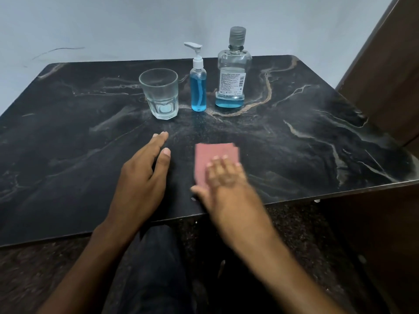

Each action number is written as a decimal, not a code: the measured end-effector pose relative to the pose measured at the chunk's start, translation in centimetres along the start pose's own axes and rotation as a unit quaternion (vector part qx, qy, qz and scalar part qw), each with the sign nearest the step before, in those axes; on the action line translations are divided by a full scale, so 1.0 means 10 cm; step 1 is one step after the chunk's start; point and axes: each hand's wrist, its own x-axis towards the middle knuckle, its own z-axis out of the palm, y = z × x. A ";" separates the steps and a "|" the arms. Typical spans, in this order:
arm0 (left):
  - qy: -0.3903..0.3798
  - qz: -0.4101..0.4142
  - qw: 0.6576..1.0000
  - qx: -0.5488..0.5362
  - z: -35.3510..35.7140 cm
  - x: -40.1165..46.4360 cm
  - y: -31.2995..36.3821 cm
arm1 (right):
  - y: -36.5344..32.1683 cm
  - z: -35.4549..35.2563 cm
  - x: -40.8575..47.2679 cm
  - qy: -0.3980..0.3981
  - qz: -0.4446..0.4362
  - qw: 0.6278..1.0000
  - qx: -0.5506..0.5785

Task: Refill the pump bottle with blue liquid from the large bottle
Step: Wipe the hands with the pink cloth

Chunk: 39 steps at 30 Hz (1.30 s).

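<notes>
Left hand (145, 168): fingers spread and loose, empty, palm turned inward, hovering or resting near the tabletop's near edge; whether it touches the surface I cannot tell.
Right hand (223, 177): flat, fingers extended, lying on a pink cloth (215, 155); blurred, holding nothing pinched.
Pink cloth: folded, flat on the tabletop (68, 137), its far half showing beyond the right fingertips.
Pump bottle (198, 87): straight ahead, beyond the gap between the two hands, well apart from both; upright, long axis vertical, white pump head on, nozzle pointing toward the left-hand side, blue liquid most of the way up.
Large bottle (233, 75): just beside the pump bottle on the right-hand side, ahead of the right hand; upright, grey cap on, only a shallow blue layer at the bottom.
Glass (159, 94): empty, ahead of the left hand, near the pump bottle on its other side.
Nearer hand: the left fingertips look a little closer to the pump bottle; the right lines up better with the large bottle.
Coming move, as a judgement: reach forward, one hand per bottle; both closures are not yet off.
</notes>
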 end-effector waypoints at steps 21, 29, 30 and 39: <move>0.031 -0.075 0.994 -0.075 -0.04 0.01 -0.02 | -0.35 0.12 0.69 -0.023 -0.106 0.991 0.077; 0.026 -0.108 0.991 -0.080 -0.03 0.03 -0.05 | 0.32 0.04 0.65 -0.008 0.024 0.997 0.070; 0.024 -0.109 0.990 -0.084 -0.03 0.03 -0.05 | 0.43 0.00 0.65 -0.002 0.064 0.997 0.050; 0.017 -0.098 0.991 -0.090 -0.03 0.02 -0.02 | -0.58 0.07 0.57 -0.024 -0.168 0.983 0.075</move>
